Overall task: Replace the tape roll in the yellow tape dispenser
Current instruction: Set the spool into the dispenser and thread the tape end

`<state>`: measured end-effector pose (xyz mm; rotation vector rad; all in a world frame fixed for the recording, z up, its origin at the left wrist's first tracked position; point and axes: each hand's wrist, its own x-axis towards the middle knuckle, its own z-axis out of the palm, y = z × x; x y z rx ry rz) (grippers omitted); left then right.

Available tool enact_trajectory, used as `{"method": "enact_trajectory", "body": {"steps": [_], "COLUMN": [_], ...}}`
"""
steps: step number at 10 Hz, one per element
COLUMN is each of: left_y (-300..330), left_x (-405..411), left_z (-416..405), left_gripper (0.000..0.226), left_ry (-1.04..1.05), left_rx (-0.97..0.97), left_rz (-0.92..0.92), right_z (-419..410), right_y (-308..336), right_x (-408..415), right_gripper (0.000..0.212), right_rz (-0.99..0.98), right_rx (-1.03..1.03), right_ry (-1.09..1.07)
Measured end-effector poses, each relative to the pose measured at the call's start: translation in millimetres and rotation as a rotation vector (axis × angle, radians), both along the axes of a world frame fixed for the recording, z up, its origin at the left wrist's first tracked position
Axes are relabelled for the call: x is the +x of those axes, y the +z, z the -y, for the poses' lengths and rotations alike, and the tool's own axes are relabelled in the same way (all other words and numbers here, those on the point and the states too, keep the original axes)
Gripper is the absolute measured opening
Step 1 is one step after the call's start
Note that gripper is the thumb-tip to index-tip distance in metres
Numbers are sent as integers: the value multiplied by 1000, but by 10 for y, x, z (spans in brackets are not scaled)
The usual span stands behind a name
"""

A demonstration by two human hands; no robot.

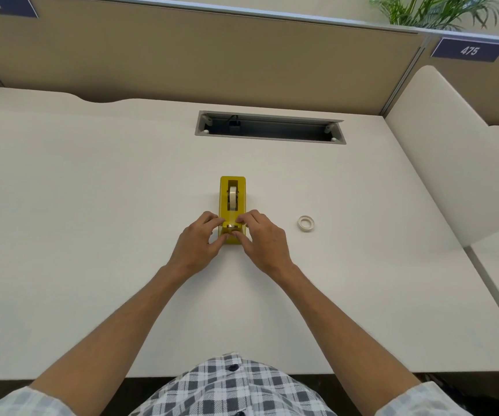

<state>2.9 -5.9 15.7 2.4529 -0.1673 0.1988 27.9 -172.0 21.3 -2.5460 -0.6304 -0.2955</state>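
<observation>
A yellow tape dispenser (232, 202) stands upright in the middle of the white desk, its cutter end toward me. A pale tape roll (232, 198) sits in its well. My left hand (197, 243) grips the dispenser's near end from the left, thumb and fingers against its side. My right hand (262, 239) is on the near end from the right, with its fingertips pinched at the cutter, where a strip of tape seems to run. A second, thin tape roll (306, 222) lies flat on the desk to the right, apart from both hands.
A grey cable slot (269, 127) is cut into the desk (92, 220) behind the dispenser. Beige partition panels (182, 55) close off the back, and a white divider (440, 151) rises along the right side. The desk's front edge is near my body.
</observation>
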Motion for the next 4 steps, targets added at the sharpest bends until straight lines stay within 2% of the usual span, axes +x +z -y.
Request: {"method": "enact_trajectory", "body": {"steps": [2, 4], "left_y": [37, 122], "left_x": [3, 22], "left_z": [-18, -93], "left_gripper": [35, 37], "left_ry": [-16, -43], "left_rx": [-1, -34], "left_rz": [-3, 6], "right_z": [27, 94], "right_y": [35, 102], "right_x": [17, 21], "right_gripper": [28, 42], "right_rz": [-25, -11], "right_rx": [-7, -11], "right_ry": [15, -12]}}
